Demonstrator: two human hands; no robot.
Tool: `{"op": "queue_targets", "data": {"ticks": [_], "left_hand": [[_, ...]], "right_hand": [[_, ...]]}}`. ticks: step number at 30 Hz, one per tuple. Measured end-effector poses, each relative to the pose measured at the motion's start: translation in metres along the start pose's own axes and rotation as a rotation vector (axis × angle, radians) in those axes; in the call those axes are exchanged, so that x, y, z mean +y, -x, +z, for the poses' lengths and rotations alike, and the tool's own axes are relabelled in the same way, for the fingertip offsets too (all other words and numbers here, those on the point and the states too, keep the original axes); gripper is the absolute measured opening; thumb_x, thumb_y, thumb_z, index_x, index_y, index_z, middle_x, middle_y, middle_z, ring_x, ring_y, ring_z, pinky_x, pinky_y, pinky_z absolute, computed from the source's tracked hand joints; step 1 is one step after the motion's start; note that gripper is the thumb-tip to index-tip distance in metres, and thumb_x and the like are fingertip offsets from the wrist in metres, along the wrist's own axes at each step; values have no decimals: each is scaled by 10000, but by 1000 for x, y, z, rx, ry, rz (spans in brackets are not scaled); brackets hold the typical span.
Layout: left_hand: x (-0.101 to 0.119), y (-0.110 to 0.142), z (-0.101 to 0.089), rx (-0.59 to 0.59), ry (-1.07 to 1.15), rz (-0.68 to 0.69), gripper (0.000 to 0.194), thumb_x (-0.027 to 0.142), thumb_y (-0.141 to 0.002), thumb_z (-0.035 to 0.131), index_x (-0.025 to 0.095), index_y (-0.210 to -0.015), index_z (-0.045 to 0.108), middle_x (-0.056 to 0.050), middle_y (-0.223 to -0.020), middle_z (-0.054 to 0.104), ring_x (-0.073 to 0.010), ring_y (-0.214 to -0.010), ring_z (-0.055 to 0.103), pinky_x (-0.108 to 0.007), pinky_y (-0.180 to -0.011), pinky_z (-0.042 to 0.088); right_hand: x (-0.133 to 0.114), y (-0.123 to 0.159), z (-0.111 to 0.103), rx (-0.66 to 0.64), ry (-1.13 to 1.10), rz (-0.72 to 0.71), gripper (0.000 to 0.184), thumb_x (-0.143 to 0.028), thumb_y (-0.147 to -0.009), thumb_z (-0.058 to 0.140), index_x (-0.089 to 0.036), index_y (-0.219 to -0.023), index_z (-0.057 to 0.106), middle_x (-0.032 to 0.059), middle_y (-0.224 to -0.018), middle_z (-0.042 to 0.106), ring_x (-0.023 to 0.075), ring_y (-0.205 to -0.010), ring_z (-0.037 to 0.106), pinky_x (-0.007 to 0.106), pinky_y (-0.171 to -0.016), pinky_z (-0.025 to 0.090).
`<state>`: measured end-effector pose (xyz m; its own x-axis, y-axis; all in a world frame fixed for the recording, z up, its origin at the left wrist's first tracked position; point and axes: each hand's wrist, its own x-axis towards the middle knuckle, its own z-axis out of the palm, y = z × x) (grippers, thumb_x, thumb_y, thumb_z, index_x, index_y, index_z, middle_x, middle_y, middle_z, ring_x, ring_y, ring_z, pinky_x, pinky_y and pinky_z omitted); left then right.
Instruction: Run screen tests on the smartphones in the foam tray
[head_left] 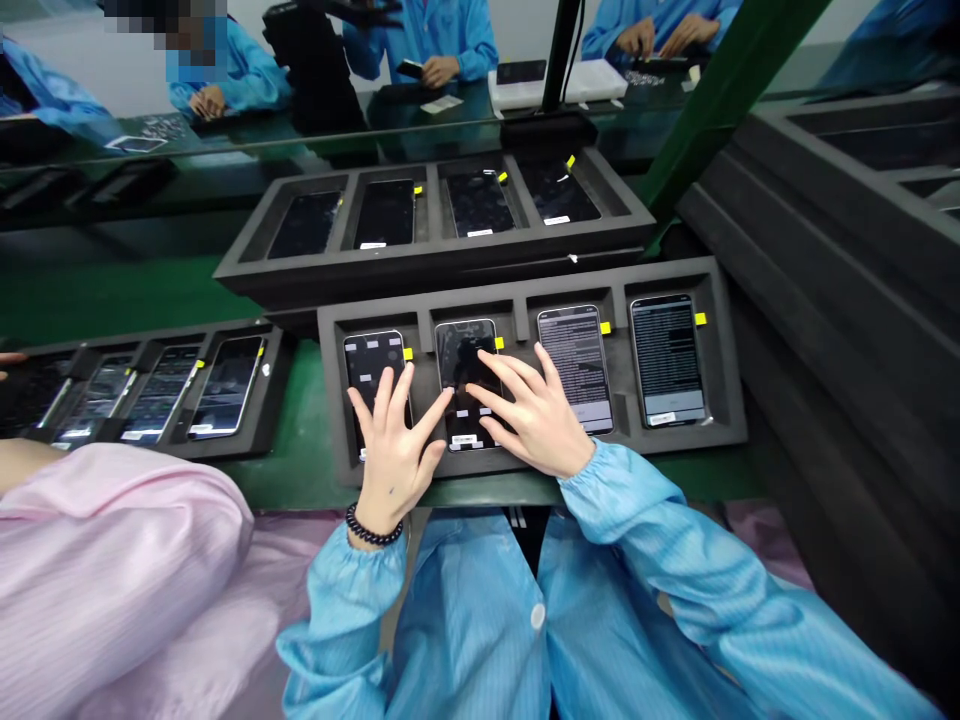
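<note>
A black foam tray (525,290) lies in front of me with smartphones in its compartments, each with a yellow tab at its side. My left hand (394,440), fingers spread, is over the leftmost smartphone (366,362), one finger reaching toward the second. Above the second smartphone (457,345) my right hand (532,410) stretches out its fingers, the tips at its dark screen. Neither hand grips anything; whether each fingertip touches glass I cannot tell. Lines of text fill the third smartphone (574,355) and the rightmost smartphone (667,360).
Behind stands another foam tray (442,262) of smartphones. To the left is a third tray (274,385), beside a person in a pink sleeve (127,540). Stacked black trays (810,330) rise at right. Across the green bench (300,450), people in blue work.
</note>
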<state>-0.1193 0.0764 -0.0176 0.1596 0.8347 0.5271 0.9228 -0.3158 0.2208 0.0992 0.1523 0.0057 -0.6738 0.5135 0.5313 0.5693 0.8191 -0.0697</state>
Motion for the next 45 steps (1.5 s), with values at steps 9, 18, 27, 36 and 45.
{"op": "queue_targets", "data": {"ticks": [9, 18, 27, 36, 45], "left_hand": [[1, 3, -3, 13, 59, 150, 516, 496, -1017, 308, 272, -1364, 617, -56, -1682, 192, -321, -1560, 156, -620, -1255, -36], [-3, 14, -4, 135, 130, 99, 551, 513, -1016, 250, 304, -1406, 578, -49, -1649, 289, -325, -1531, 246, -622, -1267, 52], [-9, 30, -4, 289, 137, -40, 539, 489, -1019, 256, 298, -1329, 654, -41, -1595, 387, -319, -1496, 310, -606, -1272, 95], [-18, 39, -11, 384, 126, -129, 571, 511, -1012, 244, 285, -1257, 707, -46, -1556, 440, -320, -1485, 327, -593, -1276, 105], [-26, 32, -26, 452, 63, -245, 607, 472, -1018, 203, 233, -1236, 717, -10, -1548, 447, -352, -1468, 331, -578, -1282, 142]], "right_hand": [[3, 21, -9, 80, -45, -44, 223, -286, -958, 579, -210, -1103, 731, 120, -1407, 627, 247, -1257, 584, 566, -1228, 249], [3, 30, -15, 58, -144, -170, 199, -268, -960, 573, -218, -869, 743, 63, -1325, 693, 203, -1174, 629, 526, -1221, 297], [-15, 15, 1, 1, -142, -238, 204, -295, -971, 546, -208, -982, 730, 77, -1415, 628, 209, -1233, 597, 534, -1224, 302], [-15, 3, -4, 45, -160, -211, 243, -305, -982, 516, -202, -1050, 726, 97, -1389, 645, 223, -1238, 584, 550, -1209, 314], [5, 17, -25, 75, -118, -82, 224, -238, -944, 544, -261, -887, 759, 44, -1317, 687, 233, -1152, 612, 541, -1155, 377]]}}
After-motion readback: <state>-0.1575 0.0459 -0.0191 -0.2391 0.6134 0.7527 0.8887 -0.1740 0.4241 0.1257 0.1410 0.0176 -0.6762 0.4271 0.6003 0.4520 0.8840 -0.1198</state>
